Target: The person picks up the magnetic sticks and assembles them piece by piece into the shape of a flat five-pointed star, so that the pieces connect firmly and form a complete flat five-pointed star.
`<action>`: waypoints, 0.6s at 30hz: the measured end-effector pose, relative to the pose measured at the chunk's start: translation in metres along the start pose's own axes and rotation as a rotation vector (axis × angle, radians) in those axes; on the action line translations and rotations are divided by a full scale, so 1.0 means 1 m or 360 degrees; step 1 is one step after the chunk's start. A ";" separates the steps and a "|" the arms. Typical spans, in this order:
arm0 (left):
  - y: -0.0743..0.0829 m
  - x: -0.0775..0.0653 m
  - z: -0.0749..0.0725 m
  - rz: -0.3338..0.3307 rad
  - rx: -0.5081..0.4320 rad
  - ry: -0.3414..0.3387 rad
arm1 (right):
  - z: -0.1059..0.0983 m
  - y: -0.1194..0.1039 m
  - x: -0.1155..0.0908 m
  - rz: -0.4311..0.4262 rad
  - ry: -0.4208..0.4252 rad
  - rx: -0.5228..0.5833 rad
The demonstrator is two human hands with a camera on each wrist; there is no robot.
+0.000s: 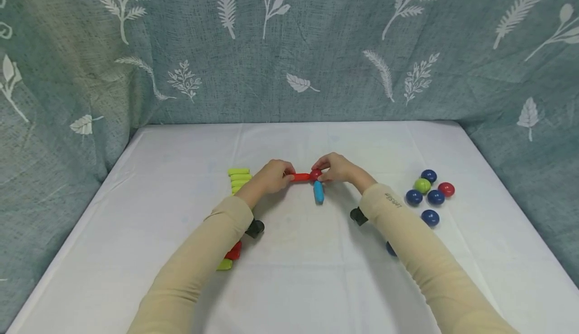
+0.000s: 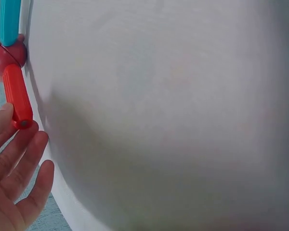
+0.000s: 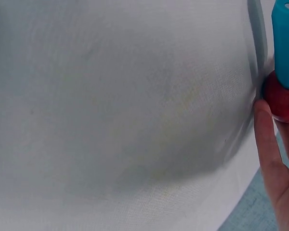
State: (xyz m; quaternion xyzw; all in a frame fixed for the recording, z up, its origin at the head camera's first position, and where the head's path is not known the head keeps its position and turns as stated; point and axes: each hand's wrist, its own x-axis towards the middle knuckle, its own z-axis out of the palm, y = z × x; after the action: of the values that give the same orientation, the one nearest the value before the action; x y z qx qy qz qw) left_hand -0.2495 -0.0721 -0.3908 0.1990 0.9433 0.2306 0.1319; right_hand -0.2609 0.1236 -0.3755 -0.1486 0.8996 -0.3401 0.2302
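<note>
Near the middle of the table, my left hand point(image 1: 274, 176) pinches the outer end of a red ribbed stick point(image 1: 300, 177) between thumb and fingers. The stick's other end meets a dark red ball point(image 1: 315, 174), which my right hand point(image 1: 336, 168) holds between thumb and fingers. A blue stick point(image 1: 318, 192) joins the same ball and points toward me. In the left wrist view, the red stick point(image 2: 18, 94), the ball point(image 2: 10, 57) and the blue stick point(image 2: 9, 21) form one connected piece. The right wrist view shows fingers at the ball point(image 3: 280, 98) below the blue stick point(image 3: 286, 45).
Several yellow-green sticks point(image 1: 239, 177) lie in a stack left of my left hand. A red piece point(image 1: 234, 250) and another green stick point(image 1: 224, 264) are partly hidden by the left sleeve. On the right are several blue balls point(image 1: 430, 218), a green ball point(image 1: 422, 186) and a red ball point(image 1: 446, 189).
</note>
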 end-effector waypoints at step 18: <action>0.007 0.002 0.007 0.0159 0.0002 0.0141 | 0.000 0.002 -0.002 -0.0051 0.0004 0.0015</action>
State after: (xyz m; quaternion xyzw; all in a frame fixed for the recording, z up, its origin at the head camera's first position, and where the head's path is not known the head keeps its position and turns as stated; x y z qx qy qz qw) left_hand -0.2469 -0.0628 -0.3939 0.2355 0.9372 0.2450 0.0784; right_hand -0.2595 0.1259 -0.3760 -0.1617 0.8958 -0.3481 0.2243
